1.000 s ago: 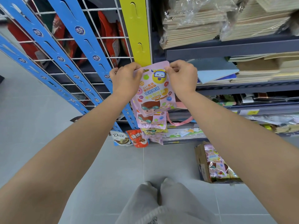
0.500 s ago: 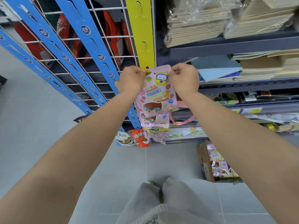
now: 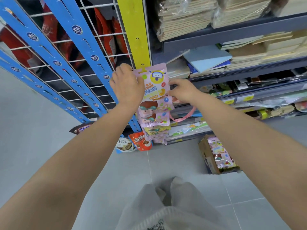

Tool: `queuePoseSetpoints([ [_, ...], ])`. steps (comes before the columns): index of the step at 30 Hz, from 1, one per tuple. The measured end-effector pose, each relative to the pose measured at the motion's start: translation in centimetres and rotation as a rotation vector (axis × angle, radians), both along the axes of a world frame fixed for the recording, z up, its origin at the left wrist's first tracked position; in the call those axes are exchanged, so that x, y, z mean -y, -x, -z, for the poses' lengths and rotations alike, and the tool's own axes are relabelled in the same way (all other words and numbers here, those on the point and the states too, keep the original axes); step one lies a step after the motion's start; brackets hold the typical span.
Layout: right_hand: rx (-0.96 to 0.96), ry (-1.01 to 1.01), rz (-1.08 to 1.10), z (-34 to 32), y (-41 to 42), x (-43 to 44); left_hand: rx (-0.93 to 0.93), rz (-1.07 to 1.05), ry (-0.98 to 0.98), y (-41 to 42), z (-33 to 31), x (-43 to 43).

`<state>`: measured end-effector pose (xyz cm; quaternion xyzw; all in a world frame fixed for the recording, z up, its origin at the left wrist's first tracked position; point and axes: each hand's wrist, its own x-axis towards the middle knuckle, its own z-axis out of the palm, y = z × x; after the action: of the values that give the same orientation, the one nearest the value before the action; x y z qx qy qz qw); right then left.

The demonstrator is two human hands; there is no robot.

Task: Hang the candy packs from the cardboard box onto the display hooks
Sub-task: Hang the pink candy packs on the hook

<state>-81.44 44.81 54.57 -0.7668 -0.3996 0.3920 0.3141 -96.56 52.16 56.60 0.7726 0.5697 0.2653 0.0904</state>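
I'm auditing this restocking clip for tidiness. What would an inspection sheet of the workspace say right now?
Surface: grey tiled floor; the box stands on it.
Job's things: pink candy pack at the yellow display strip, a yellow tab through its hang hole; lower hanging packs beneath; brown cardboard box holds boxed pink packs.
Clutter: white Dove pouch and red snack pouch near the floor.
Hands: left hand grips the pack's upper left; right hand pinches its right edge.
Cables: nothing seen.
Surroundings: blue display strips on a white wire grid; dark shelves with stacked notebooks.
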Motion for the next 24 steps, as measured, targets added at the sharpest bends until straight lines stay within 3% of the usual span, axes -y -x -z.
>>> queuePoseSetpoints([
  [2, -0.002, 0.047, 0.014, 0.3, 0.3, 1.1, 0.048, 0.120, -0.145, 0.4, 0.5, 0.6],
  [4, 0.010, 0.055, 0.047, 1.1, 0.6, 2.1, 0.071, 0.334, -0.142, 0.1, 1.2, 1.1],
  [9, -0.060, 0.051, 0.209, 4.2, 0.8, 6.0, -0.024, 0.726, 0.237, -3.4, 4.3, 3.8],
  [16, -0.120, 0.121, 0.511, 10.3, -5.2, 17.0, -0.368, 0.969, 0.573, -14.5, 10.4, 10.0],
  [24, -0.182, 0.264, 0.789, 19.1, -18.4, 31.1, -0.584, 1.117, 0.724, -31.6, 20.2, 20.3],
])
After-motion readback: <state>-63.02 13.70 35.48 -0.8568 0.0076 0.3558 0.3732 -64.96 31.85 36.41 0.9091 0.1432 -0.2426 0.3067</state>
